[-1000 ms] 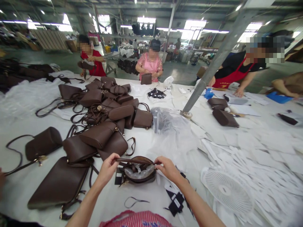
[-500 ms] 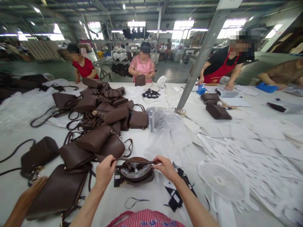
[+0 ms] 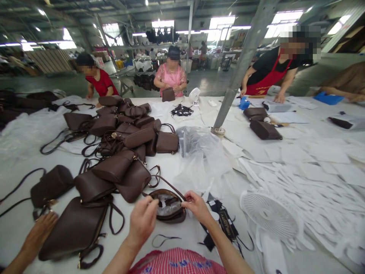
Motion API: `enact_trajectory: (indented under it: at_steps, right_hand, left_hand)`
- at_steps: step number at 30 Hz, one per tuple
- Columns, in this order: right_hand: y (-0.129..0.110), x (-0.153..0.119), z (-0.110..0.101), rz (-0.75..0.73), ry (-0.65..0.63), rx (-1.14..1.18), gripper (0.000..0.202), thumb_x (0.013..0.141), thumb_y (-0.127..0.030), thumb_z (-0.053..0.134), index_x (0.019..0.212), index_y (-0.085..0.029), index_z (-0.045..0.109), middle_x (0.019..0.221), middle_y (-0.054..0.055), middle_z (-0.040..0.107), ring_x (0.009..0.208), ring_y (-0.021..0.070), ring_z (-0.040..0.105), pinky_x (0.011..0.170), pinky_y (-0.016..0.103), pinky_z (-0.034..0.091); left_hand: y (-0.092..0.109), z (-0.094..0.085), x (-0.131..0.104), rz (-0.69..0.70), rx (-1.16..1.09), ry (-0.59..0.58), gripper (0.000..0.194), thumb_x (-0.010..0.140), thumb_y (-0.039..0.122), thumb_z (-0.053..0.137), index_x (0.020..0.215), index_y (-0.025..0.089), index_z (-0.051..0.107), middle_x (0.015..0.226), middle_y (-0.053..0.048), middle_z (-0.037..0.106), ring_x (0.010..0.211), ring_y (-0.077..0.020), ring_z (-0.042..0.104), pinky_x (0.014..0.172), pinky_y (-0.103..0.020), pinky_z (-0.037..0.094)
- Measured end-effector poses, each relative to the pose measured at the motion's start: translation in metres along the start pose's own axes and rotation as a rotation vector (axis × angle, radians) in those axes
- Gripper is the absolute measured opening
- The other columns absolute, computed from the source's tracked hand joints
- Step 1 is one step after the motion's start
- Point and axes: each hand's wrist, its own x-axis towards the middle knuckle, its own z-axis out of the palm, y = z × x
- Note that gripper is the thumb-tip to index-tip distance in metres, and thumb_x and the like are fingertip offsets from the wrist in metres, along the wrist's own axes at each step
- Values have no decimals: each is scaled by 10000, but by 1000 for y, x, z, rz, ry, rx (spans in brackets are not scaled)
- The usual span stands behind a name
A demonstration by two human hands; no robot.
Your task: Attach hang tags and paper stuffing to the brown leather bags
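A dark brown handbag (image 3: 171,218) stands open in front of me, with clear plastic stuffing in its mouth. My right hand (image 3: 196,206) pinches the brown strap (image 3: 173,188) at the bag's right end; the strap arcs up and away to the left. My left hand (image 3: 144,217) is closed at the bag's left rim, and its fingers hide whatever they grip. Nearer to me lies a thin black cord (image 3: 165,239). Black tags (image 3: 226,224) with cords lie right of the bag, partly behind my right forearm.
Many brown bags (image 3: 114,171) are heaped to the left. A co-worker's hand (image 3: 42,230) touches one at far left. Clear plastic bags (image 3: 203,152) lie ahead. A white fan (image 3: 269,213) and white strips (image 3: 308,201) are on the right, beyond them a grey post (image 3: 236,72).
My left hand has let the strap go and come down to the bag's left rim. The strap, stretched between both hands before, now arcs from the right hand. A tag no longer shows at the left.
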Motion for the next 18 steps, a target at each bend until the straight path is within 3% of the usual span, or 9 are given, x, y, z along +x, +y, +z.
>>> enact_trajectory:
  at_steps: [2, 5, 8, 12, 15, 18]
  right_hand:
    - [1, -8, 3, 5, -31, 35, 123, 690, -235, 629, 801, -195, 593, 721, -22, 598, 692, 152, 558, 642, 251, 463]
    - [-6, -19, 5, -24, -67, 31, 138, 696, -213, 614, 833, -197, 617, 773, -6, 619, 726, 164, 577, 653, 261, 471]
    - [-12, -26, 5, -57, -126, 52, 247, 680, -173, 595, 923, -203, 628, 888, 21, 642, 840, 190, 601, 703, 284, 492]
    - [-4, -32, 7, -27, -113, 160, 411, 660, -127, 564, 1061, -215, 573, 959, 35, 627, 896, 189, 605, 765, 314, 507]
    - [13, -35, 12, -1, -62, 269, 396, 662, -145, 573, 1048, -226, 541, 963, 35, 619, 900, 189, 612, 767, 323, 513]
    - [26, -40, 18, -7, -23, 208, 321, 667, -188, 600, 985, -223, 569, 975, 49, 620, 959, 222, 599, 744, 325, 513]
  left_hand:
    - [22, 9, -7, 190, -101, -241, 190, 884, 161, 468, 1025, 202, 588, 962, -71, 617, 843, -192, 572, 749, -305, 481]
    - [43, 33, -14, 210, -160, -411, 197, 892, 140, 423, 997, 176, 585, 971, -76, 629, 857, -208, 568, 743, -328, 487]
    - [48, 53, -17, 121, -162, -456, 196, 875, 104, 433, 996, 170, 571, 972, -79, 624, 894, -222, 559, 769, -355, 478]
    - [49, 62, -19, 160, -130, -527, 185, 851, 69, 446, 953, 171, 563, 906, -68, 624, 849, -228, 544, 740, -362, 450]
    - [48, 60, -23, 164, -93, -483, 164, 879, 88, 424, 935, 164, 559, 821, -60, 612, 772, -221, 519, 699, -357, 418]
    - [43, 56, -28, 192, -120, -404, 224, 913, 106, 388, 1074, 147, 539, 785, -50, 603, 740, -203, 500, 718, -352, 400]
